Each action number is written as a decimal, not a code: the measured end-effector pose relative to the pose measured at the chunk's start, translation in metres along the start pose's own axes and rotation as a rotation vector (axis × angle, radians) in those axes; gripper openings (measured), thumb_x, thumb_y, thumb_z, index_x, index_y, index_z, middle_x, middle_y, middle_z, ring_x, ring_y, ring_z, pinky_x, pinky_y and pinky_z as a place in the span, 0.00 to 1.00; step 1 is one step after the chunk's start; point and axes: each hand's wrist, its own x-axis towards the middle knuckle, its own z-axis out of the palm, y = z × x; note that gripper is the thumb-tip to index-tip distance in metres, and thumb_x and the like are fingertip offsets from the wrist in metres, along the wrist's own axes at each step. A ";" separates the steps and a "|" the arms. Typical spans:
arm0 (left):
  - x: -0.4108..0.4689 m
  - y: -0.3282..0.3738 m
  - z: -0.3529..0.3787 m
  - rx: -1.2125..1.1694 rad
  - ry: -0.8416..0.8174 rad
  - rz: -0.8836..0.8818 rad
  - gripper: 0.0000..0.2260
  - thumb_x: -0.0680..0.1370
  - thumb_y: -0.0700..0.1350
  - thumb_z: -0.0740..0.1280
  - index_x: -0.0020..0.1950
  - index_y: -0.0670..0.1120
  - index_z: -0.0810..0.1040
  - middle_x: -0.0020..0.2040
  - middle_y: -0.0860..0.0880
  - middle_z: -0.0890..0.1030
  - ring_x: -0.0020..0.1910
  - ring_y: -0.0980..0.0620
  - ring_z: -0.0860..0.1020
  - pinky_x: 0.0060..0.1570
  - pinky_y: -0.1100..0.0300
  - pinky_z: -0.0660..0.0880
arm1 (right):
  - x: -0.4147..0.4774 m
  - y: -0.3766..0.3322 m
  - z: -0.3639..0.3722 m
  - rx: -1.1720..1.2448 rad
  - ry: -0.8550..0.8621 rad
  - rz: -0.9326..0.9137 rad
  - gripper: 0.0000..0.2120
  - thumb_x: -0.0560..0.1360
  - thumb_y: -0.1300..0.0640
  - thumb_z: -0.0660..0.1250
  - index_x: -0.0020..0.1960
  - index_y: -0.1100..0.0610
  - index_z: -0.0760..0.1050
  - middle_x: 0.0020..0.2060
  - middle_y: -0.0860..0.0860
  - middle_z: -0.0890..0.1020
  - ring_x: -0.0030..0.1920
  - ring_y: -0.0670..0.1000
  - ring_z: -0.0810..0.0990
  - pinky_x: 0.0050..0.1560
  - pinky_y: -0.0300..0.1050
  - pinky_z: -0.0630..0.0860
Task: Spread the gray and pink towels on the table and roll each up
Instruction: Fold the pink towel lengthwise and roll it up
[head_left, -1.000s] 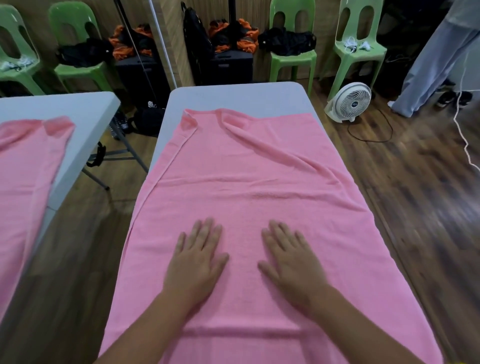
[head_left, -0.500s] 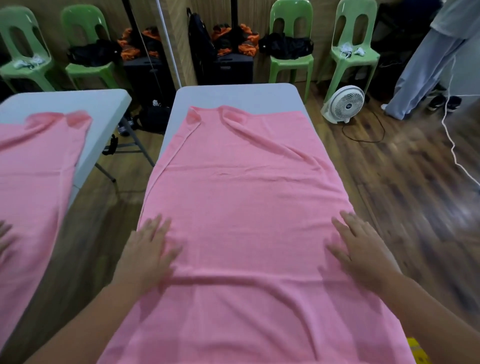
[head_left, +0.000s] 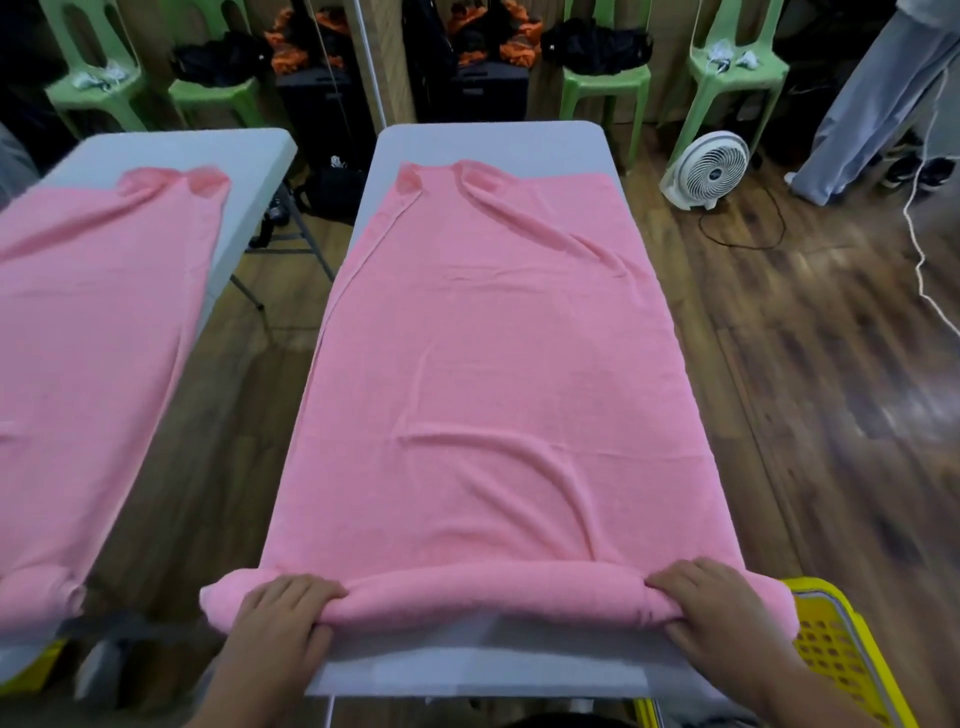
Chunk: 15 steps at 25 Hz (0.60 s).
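Nearby, a yellow basket (head_left: 836, 644) sits beside the rolled pink towel (head_left: 488, 395).

Long white rectangular folding table (head_left: 498, 143), centre. Large pink terry towel (head_left: 498, 374) lies flat along it, near end curled into a roll just short of the near edge; bare tabletop at far end and near strip

Both hands were bare: the left hand (head_left: 283, 613) and the right hand (head_left: 714, 605) wore no gloves, rings or bands. The forearms behind them were uncovered as far as the bottom edge of the view, with no sleeve cuff, watch or bracelet showing.
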 end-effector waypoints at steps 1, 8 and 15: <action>0.005 0.003 -0.005 0.008 -0.007 0.014 0.13 0.67 0.50 0.60 0.50 0.59 0.76 0.44 0.58 0.81 0.43 0.52 0.78 0.51 0.55 0.67 | 0.004 -0.001 -0.008 0.042 -0.036 0.038 0.17 0.62 0.47 0.66 0.51 0.40 0.74 0.42 0.40 0.80 0.43 0.48 0.77 0.45 0.47 0.75; 0.069 -0.005 -0.039 0.083 0.002 -0.038 0.12 0.76 0.55 0.60 0.56 0.55 0.75 0.53 0.55 0.79 0.52 0.52 0.76 0.56 0.50 0.72 | 0.061 0.011 -0.051 -0.088 0.150 0.132 0.13 0.71 0.48 0.67 0.54 0.51 0.80 0.47 0.48 0.83 0.47 0.53 0.79 0.50 0.47 0.73; 0.055 -0.013 -0.025 0.049 -0.054 -0.003 0.13 0.71 0.54 0.60 0.54 0.58 0.75 0.52 0.57 0.80 0.51 0.53 0.76 0.57 0.49 0.74 | 0.048 -0.012 -0.009 -0.145 0.118 0.099 0.17 0.66 0.44 0.62 0.51 0.48 0.79 0.43 0.44 0.82 0.45 0.52 0.77 0.46 0.50 0.74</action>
